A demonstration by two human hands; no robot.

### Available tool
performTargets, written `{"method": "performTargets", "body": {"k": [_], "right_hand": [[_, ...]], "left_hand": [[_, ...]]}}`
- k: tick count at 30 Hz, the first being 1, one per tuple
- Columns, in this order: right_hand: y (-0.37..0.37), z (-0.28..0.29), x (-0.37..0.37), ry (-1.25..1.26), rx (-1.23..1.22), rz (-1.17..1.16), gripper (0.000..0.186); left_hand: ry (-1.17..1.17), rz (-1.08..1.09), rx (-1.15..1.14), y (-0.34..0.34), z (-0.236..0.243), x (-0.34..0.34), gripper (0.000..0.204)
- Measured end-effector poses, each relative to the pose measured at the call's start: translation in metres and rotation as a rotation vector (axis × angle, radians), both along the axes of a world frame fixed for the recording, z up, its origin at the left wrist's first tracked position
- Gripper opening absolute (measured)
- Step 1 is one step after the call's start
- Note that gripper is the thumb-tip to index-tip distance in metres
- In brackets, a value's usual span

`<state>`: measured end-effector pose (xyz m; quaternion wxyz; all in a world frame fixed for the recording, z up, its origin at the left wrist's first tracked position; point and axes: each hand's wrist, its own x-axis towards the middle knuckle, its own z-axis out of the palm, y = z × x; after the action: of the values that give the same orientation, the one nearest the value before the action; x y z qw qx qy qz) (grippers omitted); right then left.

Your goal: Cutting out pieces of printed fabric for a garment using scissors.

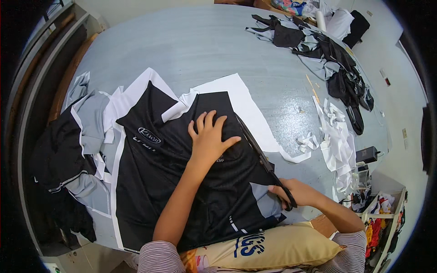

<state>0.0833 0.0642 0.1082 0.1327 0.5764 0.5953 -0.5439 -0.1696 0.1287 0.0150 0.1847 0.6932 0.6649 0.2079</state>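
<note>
- Right hand [301, 192], closed around the handles of black scissors [261, 155], just right of the black fabric [150, 182]; the fabric lies left of this grip.
- The blades point away along the black fabric's right edge.
- Left hand [209, 143], fingers spread, rests on the black fabric, grasping nothing.
- White sheet [252, 111] beyond it.

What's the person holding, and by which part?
The right hand holds the black scissors by the handles. The left hand holds nothing; it rests spread on the black fabric.
</note>
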Motion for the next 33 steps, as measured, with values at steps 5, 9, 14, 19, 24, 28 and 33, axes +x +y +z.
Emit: {"method": "performTargets", "body": {"k": [5, 9, 14, 19, 24, 28, 33], "right_hand": [[0.016, 0.003, -0.013, 0.001, -0.006, 0.035, 0.05], [0.022, -0.004, -0.017, -0.006, 0.006, -0.015, 0.053], [0.026, 0.0, -0.027, -0.03, 0.038, 0.008, 0.056], [0.03, -0.008, -0.024, -0.01, 0.063, -0.004, 0.054], [0.028, -0.01, -0.023, 0.021, 0.087, -0.031, 0.053], [0.027, -0.013, -0.023, 0.022, 0.108, -0.044, 0.053], [0.026, -0.015, -0.024, 0.017, 0.123, -0.035, 0.05]], "left_hand": [[0.04, -0.01, 0.044, 0.002, 0.0, -0.006, 0.085], [0.045, -0.01, 0.014, 0.003, -0.004, -0.004, 0.093], [0.069, 0.0, 0.02, 0.002, -0.008, -0.004, 0.096], [0.087, 0.014, -0.001, 0.001, -0.007, -0.001, 0.1], [0.076, 0.055, -0.073, 0.0, -0.004, 0.001, 0.105], [0.074, 0.061, -0.09, 0.001, -0.004, 0.001, 0.106], [0.08, 0.063, -0.079, 0.001, -0.006, 0.001, 0.107]]}}
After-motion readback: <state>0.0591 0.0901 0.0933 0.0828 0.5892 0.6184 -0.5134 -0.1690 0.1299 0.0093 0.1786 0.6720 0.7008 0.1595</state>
